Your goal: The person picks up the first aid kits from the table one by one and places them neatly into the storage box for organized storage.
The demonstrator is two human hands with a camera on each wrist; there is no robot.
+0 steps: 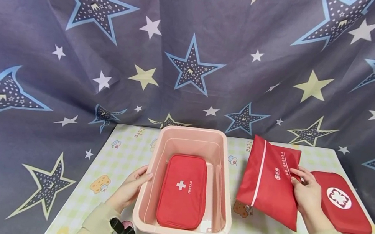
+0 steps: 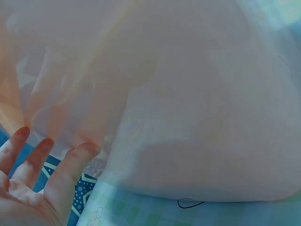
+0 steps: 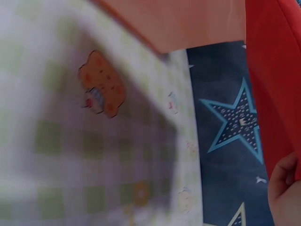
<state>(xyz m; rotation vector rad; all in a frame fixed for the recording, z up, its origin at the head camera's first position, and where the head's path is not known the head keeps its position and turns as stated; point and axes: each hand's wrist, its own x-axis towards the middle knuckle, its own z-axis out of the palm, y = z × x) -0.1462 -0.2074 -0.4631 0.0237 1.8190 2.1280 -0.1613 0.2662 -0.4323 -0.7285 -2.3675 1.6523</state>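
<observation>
My right hand (image 1: 309,190) pinches a flat red pouch (image 1: 254,174) by its right side, and the pouch hangs tilted over the table, right of the pink bin. It carries a white stripe and small white print. In the right wrist view, curled fingers grip the red cloth at the right edge. With fingers fairly straight, my left hand (image 1: 132,188) touches the left wall of the pink bin (image 1: 226,214); the left wrist view shows its fingertips against the outer wall. Inside the bin lies a red first aid bag (image 1: 182,193) with a white cross.
A red hard case (image 1: 350,212) with a white round emblem lies at the table's right side, partly behind my right arm. A checked cloth (image 1: 94,206) covers the table. Behind it hangs a dark star-patterned curtain (image 1: 218,28).
</observation>
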